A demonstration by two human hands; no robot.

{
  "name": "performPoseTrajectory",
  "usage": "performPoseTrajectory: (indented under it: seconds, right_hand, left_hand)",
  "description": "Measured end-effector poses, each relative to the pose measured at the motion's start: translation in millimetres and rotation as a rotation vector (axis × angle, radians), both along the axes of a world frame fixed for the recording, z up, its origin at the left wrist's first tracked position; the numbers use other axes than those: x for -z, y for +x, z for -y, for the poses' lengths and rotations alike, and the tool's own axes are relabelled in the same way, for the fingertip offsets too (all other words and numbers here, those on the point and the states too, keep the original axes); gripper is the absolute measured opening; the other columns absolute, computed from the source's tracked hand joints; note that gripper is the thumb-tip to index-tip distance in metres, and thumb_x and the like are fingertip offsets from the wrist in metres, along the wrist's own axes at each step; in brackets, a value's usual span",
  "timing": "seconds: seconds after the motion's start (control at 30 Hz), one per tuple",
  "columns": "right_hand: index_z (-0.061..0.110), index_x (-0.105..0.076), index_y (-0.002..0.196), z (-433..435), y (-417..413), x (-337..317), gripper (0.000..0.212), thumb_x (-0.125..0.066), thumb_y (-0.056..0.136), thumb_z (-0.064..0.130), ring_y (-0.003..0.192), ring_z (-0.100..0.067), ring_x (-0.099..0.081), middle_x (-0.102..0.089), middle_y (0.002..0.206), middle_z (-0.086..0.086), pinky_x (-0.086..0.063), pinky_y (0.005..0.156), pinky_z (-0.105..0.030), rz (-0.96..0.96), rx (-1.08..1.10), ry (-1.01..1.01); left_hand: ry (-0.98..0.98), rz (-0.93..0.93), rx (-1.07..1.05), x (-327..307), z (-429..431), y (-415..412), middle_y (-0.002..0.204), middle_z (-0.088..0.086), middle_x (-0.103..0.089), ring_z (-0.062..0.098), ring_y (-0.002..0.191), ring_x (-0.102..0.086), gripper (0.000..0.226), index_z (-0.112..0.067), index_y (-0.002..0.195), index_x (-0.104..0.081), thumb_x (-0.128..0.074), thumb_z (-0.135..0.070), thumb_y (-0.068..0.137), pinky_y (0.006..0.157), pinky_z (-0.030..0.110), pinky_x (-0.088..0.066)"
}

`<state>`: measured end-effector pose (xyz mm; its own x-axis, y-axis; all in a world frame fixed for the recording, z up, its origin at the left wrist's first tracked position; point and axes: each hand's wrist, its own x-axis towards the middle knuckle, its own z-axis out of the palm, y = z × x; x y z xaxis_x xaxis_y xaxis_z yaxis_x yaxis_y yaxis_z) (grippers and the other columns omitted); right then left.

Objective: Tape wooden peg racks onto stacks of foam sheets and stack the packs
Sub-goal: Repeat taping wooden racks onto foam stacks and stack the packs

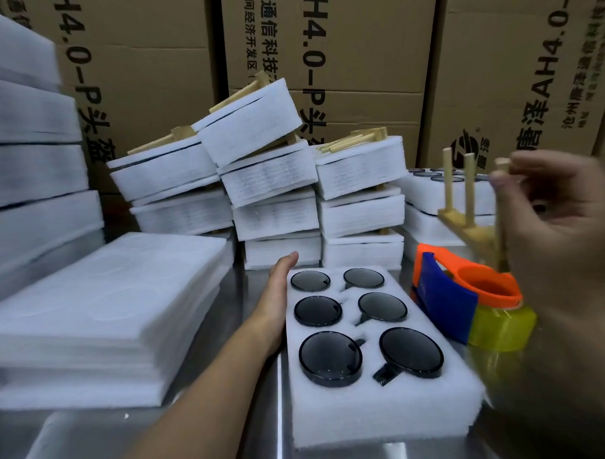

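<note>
Nearest on the tabletop (96, 442), the left hand (279, 292) lies flat and open against the foam stack (386, 408). Beyond, near the tape dispenser (468, 299), the right hand (561, 227) pinches the peg rack (470, 203) by one peg; best lay it flat and centred before taping. Behind stand finished packs (271, 175)

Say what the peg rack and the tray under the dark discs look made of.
The peg rack: pale matte wood, seemingly unvarnished; round dowels in a bar. The tray: white foam, likely polyethylene; fuzzy matte surface, cut pockets.
</note>
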<state>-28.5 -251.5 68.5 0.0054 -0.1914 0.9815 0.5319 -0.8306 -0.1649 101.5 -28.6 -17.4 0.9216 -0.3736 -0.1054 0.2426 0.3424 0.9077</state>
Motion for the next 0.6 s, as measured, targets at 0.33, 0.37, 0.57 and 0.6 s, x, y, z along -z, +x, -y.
performPoseTrajectory:
  seconds: [0.33,0.37,0.57,0.6]
  right_hand:
    - [0.015,-0.057,0.101,-51.9,1.3,22.7,0.019,-0.065,0.088,0.004,0.064,-0.026,-0.057,-0.056,0.082,0.006,-0.05,0.065,-0.038,-0.11,-0.181,-0.068]
    - [0.015,-0.057,0.101,-47.9,1.8,23.4,0.019,-0.066,0.088,0.004,0.067,-0.025,-0.057,-0.056,0.081,0.002,-0.05,0.067,-0.038,-0.103,-0.176,-0.034]
    - [0.024,-0.056,0.099,-20.6,4.4,28.9,0.018,-0.061,0.092,0.008,0.078,0.002,-0.055,-0.057,0.095,0.017,-0.046,0.073,-0.017,-0.069,-0.12,0.068]
    - [0.028,-0.055,0.096,-15.6,5.0,27.2,0.02,-0.061,0.092,0.009,0.079,0.004,-0.054,-0.057,0.095,0.018,-0.044,0.074,-0.014,-0.038,-0.101,0.105]
  left_hand:
    - [0.126,0.058,-0.159,-2.3,0.5,1.2,0.125,0.007,-0.06,0.03,0.113,-0.058,0.049,-0.029,0.127,-0.049,-0.054,-0.052,0.084,0.101,0.046,-0.043]
    - [0.156,0.086,-0.236,-4.1,0.0,2.3,0.13,0.005,-0.056,0.027,0.117,-0.055,0.049,-0.025,0.129,-0.048,-0.053,-0.049,0.087,0.104,0.045,-0.04]
    - [-0.119,0.021,-0.502,-31.5,-13.6,1.4,0.114,0.002,-0.054,0.015,0.104,-0.054,0.037,-0.029,0.109,-0.056,-0.054,-0.057,0.085,0.089,0.029,-0.038]
    - [-0.197,-0.019,-0.506,-33.8,-17.2,1.3,0.12,0.004,-0.054,0.016,0.11,-0.054,0.054,-0.025,0.125,-0.051,-0.053,-0.06,0.084,0.093,0.029,-0.039]
